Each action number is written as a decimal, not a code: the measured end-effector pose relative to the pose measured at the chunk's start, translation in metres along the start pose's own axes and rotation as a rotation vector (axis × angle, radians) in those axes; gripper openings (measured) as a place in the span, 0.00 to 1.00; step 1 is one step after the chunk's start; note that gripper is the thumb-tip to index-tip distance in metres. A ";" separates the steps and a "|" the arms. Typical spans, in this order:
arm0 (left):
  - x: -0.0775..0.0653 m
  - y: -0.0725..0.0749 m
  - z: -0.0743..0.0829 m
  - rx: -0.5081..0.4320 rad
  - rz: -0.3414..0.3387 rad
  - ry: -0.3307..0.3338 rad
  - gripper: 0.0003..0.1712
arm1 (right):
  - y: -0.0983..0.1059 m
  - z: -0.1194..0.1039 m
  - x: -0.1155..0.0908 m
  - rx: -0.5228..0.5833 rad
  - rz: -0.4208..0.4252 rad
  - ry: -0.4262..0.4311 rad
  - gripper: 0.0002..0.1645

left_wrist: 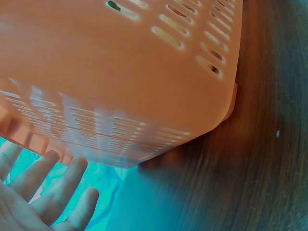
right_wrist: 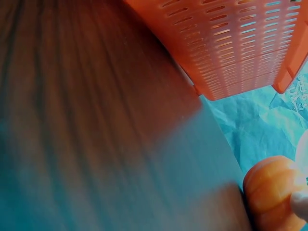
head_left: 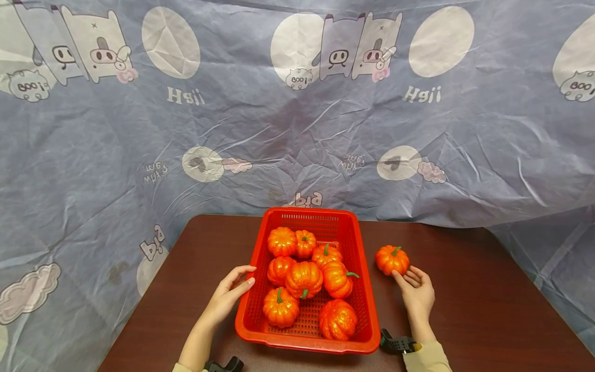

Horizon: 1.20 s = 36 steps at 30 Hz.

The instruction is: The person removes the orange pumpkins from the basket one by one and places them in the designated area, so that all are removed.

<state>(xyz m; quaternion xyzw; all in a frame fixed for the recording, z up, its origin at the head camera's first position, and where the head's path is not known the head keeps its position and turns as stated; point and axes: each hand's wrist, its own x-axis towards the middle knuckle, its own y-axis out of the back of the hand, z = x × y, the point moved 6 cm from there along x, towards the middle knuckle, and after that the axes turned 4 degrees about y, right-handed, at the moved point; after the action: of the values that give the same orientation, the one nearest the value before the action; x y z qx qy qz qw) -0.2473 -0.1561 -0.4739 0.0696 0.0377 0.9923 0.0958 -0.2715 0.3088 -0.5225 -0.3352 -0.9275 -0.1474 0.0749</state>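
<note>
A red plastic basket [head_left: 309,345] with slotted walls holds several small orange pumpkins [head_left: 304,279]. My left hand [head_left: 228,294] is at its left rim, thumb and fingertips at the edge. In the left wrist view, fingers [left_wrist: 67,185] of that hand are spread and fairly straight beside the basket wall [left_wrist: 120,62]. To the right of the basket, my right hand [head_left: 418,294] holds a single orange pumpkin [head_left: 391,259] with a green stem, thumb at its front and fingers at its right side. Only a fingertip on that pumpkin [right_wrist: 272,192] shows in the right wrist view.
The basket stands on a dark brown wooden table [head_left: 483,305]. Behind and around the table hangs a wrinkled grey-blue cloth [head_left: 297,119] with cartoon prints. A black strap device [head_left: 397,343] is on the right wrist, and another black device [head_left: 228,366] is near the left wrist.
</note>
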 end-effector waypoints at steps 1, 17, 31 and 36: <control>0.000 0.000 0.000 -0.002 -0.001 0.001 0.18 | 0.000 0.000 0.000 -0.010 0.001 -0.003 0.36; -0.001 0.001 0.000 -0.001 0.000 0.004 0.18 | 0.002 -0.005 -0.001 0.051 -0.033 -0.077 0.40; -0.002 0.000 0.001 -0.002 -0.001 0.004 0.18 | 0.011 -0.024 -0.002 0.178 -0.013 -0.108 0.40; -0.001 0.000 0.002 -0.001 -0.001 0.006 0.18 | 0.012 -0.018 0.008 0.261 -0.004 -0.046 0.38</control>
<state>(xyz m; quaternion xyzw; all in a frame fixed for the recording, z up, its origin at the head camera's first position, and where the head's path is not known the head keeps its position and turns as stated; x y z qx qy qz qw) -0.2459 -0.1559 -0.4725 0.0667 0.0375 0.9924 0.0961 -0.2695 0.3164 -0.5014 -0.3240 -0.9410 -0.0178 0.0961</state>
